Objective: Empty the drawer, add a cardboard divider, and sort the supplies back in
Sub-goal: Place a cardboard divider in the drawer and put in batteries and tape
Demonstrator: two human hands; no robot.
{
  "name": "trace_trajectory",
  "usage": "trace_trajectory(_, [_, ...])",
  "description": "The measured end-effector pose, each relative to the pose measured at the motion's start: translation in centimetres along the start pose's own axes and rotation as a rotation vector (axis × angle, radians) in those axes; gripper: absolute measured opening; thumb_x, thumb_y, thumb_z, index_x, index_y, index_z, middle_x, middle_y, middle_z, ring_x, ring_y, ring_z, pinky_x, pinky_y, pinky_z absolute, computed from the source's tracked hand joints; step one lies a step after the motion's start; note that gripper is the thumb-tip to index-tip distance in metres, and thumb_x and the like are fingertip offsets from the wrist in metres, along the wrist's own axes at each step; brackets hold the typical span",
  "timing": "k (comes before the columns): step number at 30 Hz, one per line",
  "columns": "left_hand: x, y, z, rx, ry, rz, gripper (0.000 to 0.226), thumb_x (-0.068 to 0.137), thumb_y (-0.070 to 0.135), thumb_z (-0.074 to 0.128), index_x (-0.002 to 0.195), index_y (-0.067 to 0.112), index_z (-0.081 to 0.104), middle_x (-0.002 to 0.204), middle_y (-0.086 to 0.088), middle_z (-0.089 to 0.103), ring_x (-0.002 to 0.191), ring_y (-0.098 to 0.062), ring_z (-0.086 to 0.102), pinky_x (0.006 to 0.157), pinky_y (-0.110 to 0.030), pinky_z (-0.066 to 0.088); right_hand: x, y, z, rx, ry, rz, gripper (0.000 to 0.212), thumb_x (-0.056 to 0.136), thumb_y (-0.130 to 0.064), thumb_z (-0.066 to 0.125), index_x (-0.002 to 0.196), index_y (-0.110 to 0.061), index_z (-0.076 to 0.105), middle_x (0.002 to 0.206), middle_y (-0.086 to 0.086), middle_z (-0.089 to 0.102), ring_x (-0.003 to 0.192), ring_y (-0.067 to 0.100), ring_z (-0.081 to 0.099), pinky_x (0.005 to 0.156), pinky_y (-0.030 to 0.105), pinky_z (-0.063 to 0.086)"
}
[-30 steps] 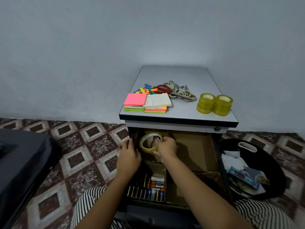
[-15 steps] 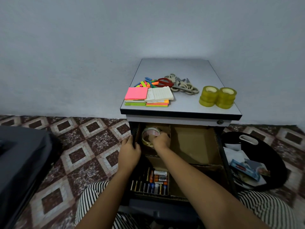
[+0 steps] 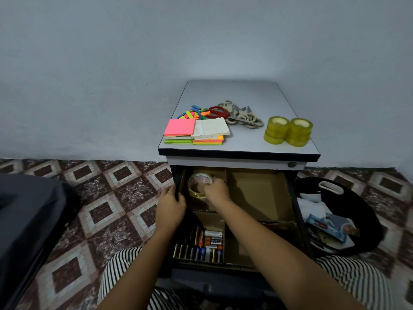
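Note:
The drawer (image 3: 300, 220) of a small cabinet stands pulled out, lined with a cardboard divider (image 3: 225, 222) that splits it into compartments. My right hand (image 3: 216, 192) holds a clear tape roll (image 3: 197, 183) tilted in the back-left compartment. My left hand (image 3: 171, 204) grips the drawer's left wall. Several batteries (image 3: 205, 246) lie in the front-left compartment. On the cabinet top (image 3: 234, 92) sit sticky note pads (image 3: 194, 132), coloured tabs (image 3: 194, 111), several scissors (image 3: 237, 115) and two stacks of yellow tape rolls (image 3: 288, 132).
A black tub (image 3: 362, 209) with papers and packets stands on the tiled floor right of the drawer. A dark grey bulky object (image 3: 24, 220) fills the left edge. The wall is close behind the cabinet. My striped trouser legs (image 3: 120, 271) are under the drawer front.
My right hand has carried the clear tape roll farther back and down into the back-left compartment. My left hand has stayed on the drawer's left wall.

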State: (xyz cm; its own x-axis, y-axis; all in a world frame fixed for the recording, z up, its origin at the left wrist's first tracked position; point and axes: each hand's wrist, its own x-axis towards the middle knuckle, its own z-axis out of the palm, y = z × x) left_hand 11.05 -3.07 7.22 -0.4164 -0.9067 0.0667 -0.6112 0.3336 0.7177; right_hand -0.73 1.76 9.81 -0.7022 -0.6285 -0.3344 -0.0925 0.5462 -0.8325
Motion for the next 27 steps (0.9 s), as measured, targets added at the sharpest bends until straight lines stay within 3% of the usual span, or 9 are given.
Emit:
trace_trajectory(3, [0.0,0.0,0.0,0.0,-0.006,-0.005,0.044,0.097,0.017,0.044,0.14,0.008,0.041,0.139,-0.013,0.043,0.122,-0.026,0.047,0.1,-0.037,0.041,-1.4,-0.9,-2.3,-0.026,0.048,-0.172,0.031,0.094,-0.012,0.051,0.125,-0.01,0.055,0.123,0.005,0.058,0.105,0.015,0.057,0.076,0.017,0.045])
trace_trajectory(6, [0.0,-0.2,-0.1,-0.009,-0.01,-0.001,0.043,0.097,0.017,0.044,0.139,0.008,0.044,0.136,-0.014,0.046,0.118,-0.026,0.05,0.097,-0.037,0.042,-2.5,-2.6,-5.5,-0.115,0.122,-0.361,0.024,0.095,-0.015,0.052,0.116,-0.013,0.061,0.116,0.003,0.061,0.091,0.007,0.053,0.065,0.009,0.04])
trace_trajectory(12, [-0.2,-0.1,-0.1,-0.017,-0.011,0.011,0.041,0.097,0.016,0.044,0.137,0.008,0.045,0.134,-0.016,0.047,0.117,-0.028,0.05,0.094,-0.036,0.042,-2.4,-5.6,-13.5,-0.458,0.539,-0.648,0.026,0.095,-0.017,0.05,0.117,-0.008,0.062,0.116,0.009,0.06,0.099,0.019,0.057,0.08,0.025,0.042])
trace_trajectory(14, [-0.2,-0.2,0.0,-0.022,-0.013,0.01,0.042,0.097,0.017,0.043,0.138,0.008,0.044,0.134,-0.016,0.047,0.117,-0.028,0.05,0.094,-0.037,0.042,-1.4,-5.7,-15.9,-0.623,0.625,-0.628,0.03,0.096,-0.017,0.047,0.12,-0.006,0.06,0.12,0.014,0.056,0.107,0.028,0.051,0.082,0.031,0.041])
trace_trajectory(18, [-0.3,-0.1,-0.1,-0.023,-0.014,0.013,0.041,0.097,0.017,0.044,0.137,0.008,0.045,0.133,-0.015,0.047,0.116,-0.028,0.05,0.093,-0.036,0.043,0.3,-5.2,-18.8,-0.865,0.622,-0.495,0.032,0.096,-0.019,0.044,0.12,-0.004,0.058,0.125,0.018,0.05,0.114,0.035,0.042,0.085,0.039,0.041])
trace_trajectory(22, [-0.4,-0.1,-0.1,-0.026,-0.013,0.012,0.042,0.097,0.016,0.044,0.138,0.008,0.045,0.135,-0.015,0.047,0.116,-0.027,0.051,0.093,-0.034,0.042,1.5,-4.6,-19.6,-0.949,0.558,-0.418,0.032,0.096,-0.023,0.045,0.117,-0.002,0.058,0.125,0.018,0.048,0.115,0.036,0.041,0.088,0.041,0.039])
trace_trajectory(27, [-0.2,-0.2,0.0,-0.004,-0.009,0.013,0.044,0.097,0.017,0.045,0.139,0.007,0.042,0.136,-0.015,0.046,0.117,-0.028,0.051,0.093,-0.035,0.043,2.3,-4.3,-19.9,-0.995,0.581,-0.434,0.025,0.091,-0.009,0.051,0.113,-0.003,0.06,0.121,0.015,0.051,0.112,0.036,0.044,0.087,0.042,0.04])
